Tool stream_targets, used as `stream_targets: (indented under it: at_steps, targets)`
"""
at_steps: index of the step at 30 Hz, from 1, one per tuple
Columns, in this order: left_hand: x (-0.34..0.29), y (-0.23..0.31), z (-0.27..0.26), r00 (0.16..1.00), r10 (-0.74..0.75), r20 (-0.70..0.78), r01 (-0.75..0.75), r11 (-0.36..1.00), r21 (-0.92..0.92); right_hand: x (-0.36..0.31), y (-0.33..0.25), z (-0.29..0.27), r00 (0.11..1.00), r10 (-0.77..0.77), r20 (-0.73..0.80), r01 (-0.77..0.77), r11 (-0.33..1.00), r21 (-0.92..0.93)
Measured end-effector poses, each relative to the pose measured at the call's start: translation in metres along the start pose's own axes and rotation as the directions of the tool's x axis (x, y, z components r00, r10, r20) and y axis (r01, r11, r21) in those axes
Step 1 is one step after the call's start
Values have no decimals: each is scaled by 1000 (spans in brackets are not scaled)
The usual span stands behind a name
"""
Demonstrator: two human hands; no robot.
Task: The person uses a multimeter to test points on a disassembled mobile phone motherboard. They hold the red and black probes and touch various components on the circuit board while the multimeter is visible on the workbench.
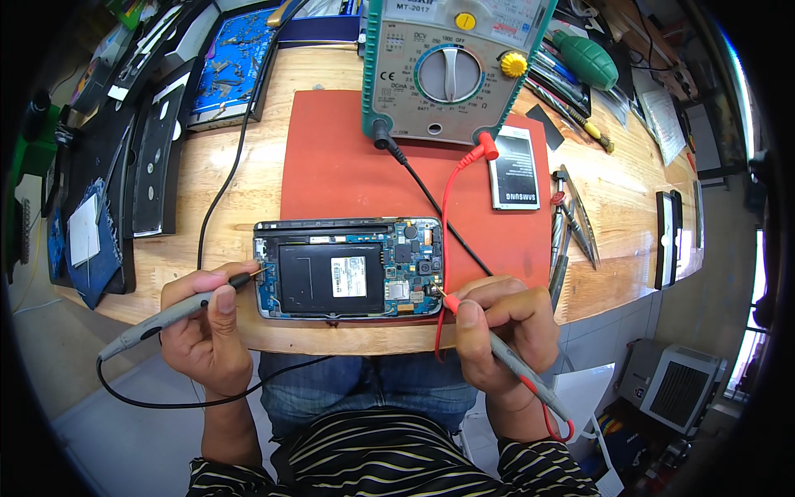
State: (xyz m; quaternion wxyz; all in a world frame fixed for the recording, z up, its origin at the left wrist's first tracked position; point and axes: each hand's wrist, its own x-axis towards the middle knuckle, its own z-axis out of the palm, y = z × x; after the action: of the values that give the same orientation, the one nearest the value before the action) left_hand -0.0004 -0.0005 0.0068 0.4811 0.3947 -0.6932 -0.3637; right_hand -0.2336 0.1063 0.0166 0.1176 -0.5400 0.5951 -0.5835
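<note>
An opened smartphone (331, 273) lies sideways at the table's front edge, its blue circuit boards and black battery bay exposed. My left hand (207, 327) is closed around a grey multimeter probe (161, 323) with a black tip, which reaches the phone's left end. In my right hand (509, 327), also closed, a grey probe (530, 377) with a red tip meets the board's lower right corner. Whether either tip touches metal is too small to tell. Behind the phone stands a green and grey analog multimeter (414, 91), with the black and red leads plugged into its bottom edge.
Under the phone is a red mat (331, 166) on the wooden table (621, 248). A phone battery (514, 170) lies right of the multimeter, near tweezers (580, 215). A blue tray of small parts (232, 66) and black boxes (157, 157) occupy the left. A green grenade-shaped object (586, 60) sits back right.
</note>
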Motion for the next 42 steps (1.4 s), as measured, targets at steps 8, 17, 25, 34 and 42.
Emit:
stream_targets:
  at_steps: [8,17,25,34,42]
  targets:
    - [0,1,1,999,-24,-32,22,998,-62,0,0,2,1000,-3,-22,3,1000,-3]
    - [0,1,2,999,-29,-29,27,995,-95,1,-2,1,1000,16,-16,-16,1000,-4]
    - [-1,-1,1,1000,-9,-21,7,996,-94,0,-2,2,999,24,-30,-24,1000,2]
    - [-1,0,2,999,-28,-40,24,996,-89,1,-1,2,999,19,-33,-19,1000,1]
    - [0,0,1,1000,-11,4,11,999,-37,1,-2,2,1000,5,-31,-5,1000,-5]
